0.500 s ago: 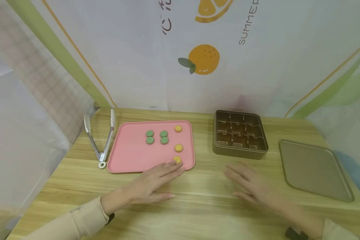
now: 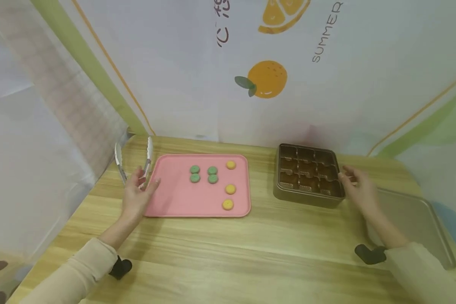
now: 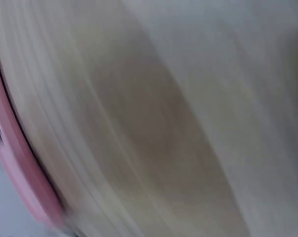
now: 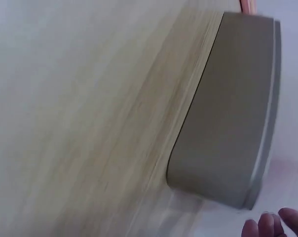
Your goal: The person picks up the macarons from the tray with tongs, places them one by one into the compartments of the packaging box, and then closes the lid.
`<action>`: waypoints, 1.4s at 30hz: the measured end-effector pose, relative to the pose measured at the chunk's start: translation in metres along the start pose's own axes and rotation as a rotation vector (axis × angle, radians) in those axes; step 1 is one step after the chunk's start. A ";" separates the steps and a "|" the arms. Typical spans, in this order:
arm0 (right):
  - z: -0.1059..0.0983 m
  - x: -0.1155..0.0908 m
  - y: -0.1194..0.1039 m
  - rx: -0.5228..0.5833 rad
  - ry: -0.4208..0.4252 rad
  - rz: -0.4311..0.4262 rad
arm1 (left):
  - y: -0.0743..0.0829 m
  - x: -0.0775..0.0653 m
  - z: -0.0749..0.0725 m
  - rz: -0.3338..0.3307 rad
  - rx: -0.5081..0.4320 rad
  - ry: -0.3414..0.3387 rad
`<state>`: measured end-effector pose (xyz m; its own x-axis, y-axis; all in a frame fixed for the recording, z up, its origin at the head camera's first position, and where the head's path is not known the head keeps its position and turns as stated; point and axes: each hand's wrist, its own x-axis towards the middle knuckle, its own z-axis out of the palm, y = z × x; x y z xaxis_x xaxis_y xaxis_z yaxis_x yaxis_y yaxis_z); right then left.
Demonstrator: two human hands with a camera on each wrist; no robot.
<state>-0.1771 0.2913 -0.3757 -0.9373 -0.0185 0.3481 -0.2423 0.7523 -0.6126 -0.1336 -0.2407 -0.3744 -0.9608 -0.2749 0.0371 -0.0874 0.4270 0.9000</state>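
standing on the bench [image 2: 228, 253], the brown box [image 2: 308, 197] is at your right, well apart from the pink tray [image 2: 172, 198]; its insert has 9 compartments, 3 x 3. your right hand [image 2: 361, 190] is at the box's r. side, grip loose, fingers bent, a small gap betw. thumb & fingers; can't tell for sure if the thumb tip touches the rim. r. wrist view has your fingertips [image 4: 266, 226] just by the box corner.

your left hand [image 2: 135, 200] is at the tray's l. edge, grip wide, thumb by the tray, fingers over the tongs [image 2: 149, 148]; contact w/ either, can't tell. tongs lie w/ arms spread, tips away from you, hinge end hidden behind the hand. l. wrist view is blurred, just tray edge & bench.

on the tray: 4 green rounds [image 2: 195, 169] in 2 pairs approx. mid, 3 yellow rounds [image 2: 230, 189] down the r. side. a flat metal tray [image 2: 414, 223] lies far r., partly behind your forearm. behind the bench hangs a white cloth [image 2: 182, 84] w/ an orange print [image 2: 267, 79] & "summer".
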 end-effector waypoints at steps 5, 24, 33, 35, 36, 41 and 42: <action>0.005 0.013 0.010 -0.035 -0.034 0.045 | -0.010 0.022 -0.023 -0.120 -0.017 0.137; 0.027 0.035 0.027 -0.082 0.002 0.133 | -0.037 0.065 -0.014 -0.402 0.256 0.184; 0.029 0.033 0.033 -0.066 0.000 0.166 | -0.042 0.068 -0.011 -0.421 0.335 0.199; 0.028 0.033 0.033 -0.052 -0.011 0.186 | -0.042 0.069 -0.011 -0.416 0.355 0.210; 0.028 0.033 0.033 -0.046 -0.015 0.195 | -0.042 0.070 -0.011 -0.414 0.362 0.217; 0.028 0.031 0.032 -0.013 -0.028 0.227 | -0.043 0.070 -0.011 -0.402 0.358 0.230; 0.028 0.031 0.032 -0.004 -0.031 0.230 | -0.044 0.070 -0.011 -0.401 0.353 0.230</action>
<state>-0.2208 0.2966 -0.4039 -0.9749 0.1340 0.1778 -0.0203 0.7416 -0.6705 -0.1943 -0.2884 -0.4066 -0.7562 -0.6375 -0.1478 -0.5530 0.5018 0.6651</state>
